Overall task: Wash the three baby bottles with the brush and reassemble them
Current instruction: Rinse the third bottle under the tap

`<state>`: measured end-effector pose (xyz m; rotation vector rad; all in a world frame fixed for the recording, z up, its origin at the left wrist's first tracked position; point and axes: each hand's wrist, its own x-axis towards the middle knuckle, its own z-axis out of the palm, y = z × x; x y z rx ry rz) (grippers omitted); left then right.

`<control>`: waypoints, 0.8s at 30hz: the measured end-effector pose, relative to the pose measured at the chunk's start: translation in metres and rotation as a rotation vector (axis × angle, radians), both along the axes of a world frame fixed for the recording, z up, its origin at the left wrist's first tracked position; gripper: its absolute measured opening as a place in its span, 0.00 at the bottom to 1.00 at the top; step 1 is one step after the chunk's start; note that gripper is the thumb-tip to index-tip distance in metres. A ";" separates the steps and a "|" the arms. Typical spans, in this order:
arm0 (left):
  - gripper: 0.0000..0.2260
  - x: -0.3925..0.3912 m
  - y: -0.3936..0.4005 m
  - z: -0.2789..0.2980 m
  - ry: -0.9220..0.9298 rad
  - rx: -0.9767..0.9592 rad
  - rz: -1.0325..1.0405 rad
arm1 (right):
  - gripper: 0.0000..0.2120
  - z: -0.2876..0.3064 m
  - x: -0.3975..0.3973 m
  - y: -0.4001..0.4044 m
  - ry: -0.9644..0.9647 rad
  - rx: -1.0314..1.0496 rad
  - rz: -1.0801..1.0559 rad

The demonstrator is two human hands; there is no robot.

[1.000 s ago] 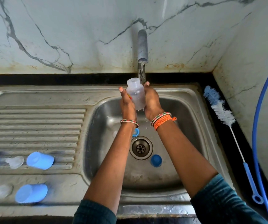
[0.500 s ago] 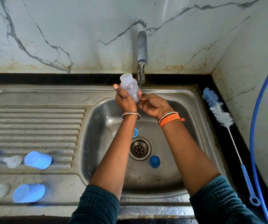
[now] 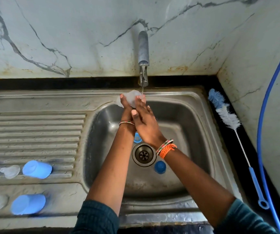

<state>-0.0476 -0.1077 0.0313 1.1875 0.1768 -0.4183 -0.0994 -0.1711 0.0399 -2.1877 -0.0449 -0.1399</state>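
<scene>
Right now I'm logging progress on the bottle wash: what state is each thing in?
Tap: running.
Bottle: uncapped, held under the stream.
Left hand: gripping the bottle.
Right hand: fingers laid flat on the bottle.
Brush: lying unused right of the sink.
Two blue caps: off, on the drainboard.
Blue ring: loose in the basin.

Blue caps (image 3: 37, 169); blue-and-white brush (image 3: 225, 114); grey-veined white marble wall (image 3: 68, 39); orange wristband (image 3: 167, 150).
</scene>
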 end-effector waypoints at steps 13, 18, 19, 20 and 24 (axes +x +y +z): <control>0.35 0.020 -0.011 0.027 0.085 0.072 -0.106 | 0.32 -0.009 0.003 -0.019 -0.138 -0.214 -0.083; 0.26 0.016 -0.004 0.009 -0.115 0.080 -0.115 | 0.25 0.018 0.019 -0.019 -0.077 0.050 -0.180; 0.23 0.014 -0.003 0.007 -0.108 0.054 -0.105 | 0.24 0.021 0.021 -0.020 -0.030 0.065 -0.131; 0.21 0.016 0.002 0.001 -0.155 0.082 -0.108 | 0.24 0.021 0.024 -0.020 0.020 0.086 -0.079; 0.25 0.020 0.024 -0.003 -0.398 0.439 -0.210 | 0.24 0.023 0.036 -0.019 0.211 0.443 -0.018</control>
